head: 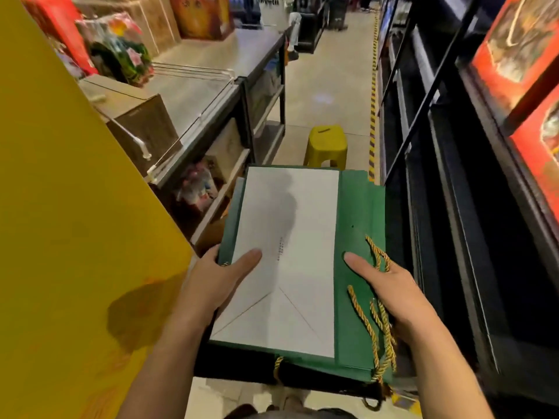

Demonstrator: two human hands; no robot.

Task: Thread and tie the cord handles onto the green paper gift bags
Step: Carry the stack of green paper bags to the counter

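At our left a yellow panel (60,207), then our left hand (220,282) gripping the near left edge of the flat green paper gift bags (357,207), a yellow stool (326,146) beyond them, gold cord handles (382,323) lying on their right side, our right hand (393,294) gripping that edge, dark shelves (453,207) rightmost.

Hands, left (218,286) and right (393,287), thumbs uppermost.
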